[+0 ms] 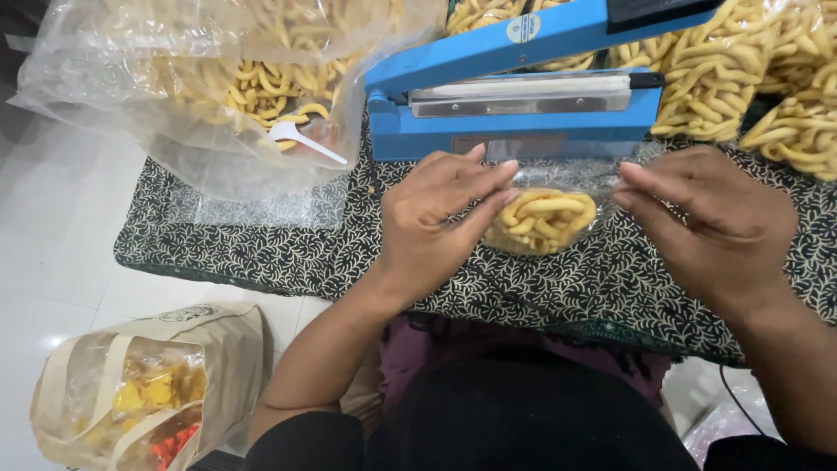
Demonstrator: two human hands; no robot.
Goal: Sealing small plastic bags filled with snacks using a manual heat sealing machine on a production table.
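- Head view: left hand (436, 222) and right hand (706, 218), each grip pinching the small clear pouch (545, 214) of yellow snack sticks, just before the blue sealer (523, 87).
- Big clear bag (218, 96), upper left: same sticks, white spoon (305, 139).
- Filled packets (741, 78) upper right.
- Tan tote (148, 384) on floor.
- Patterned cloth covers surface (261, 253).

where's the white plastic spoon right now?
Head view, upper left: the white spoon lies inside the big clear bag of yellow snack sticks, just left of the blue heat sealer, away from both hands.
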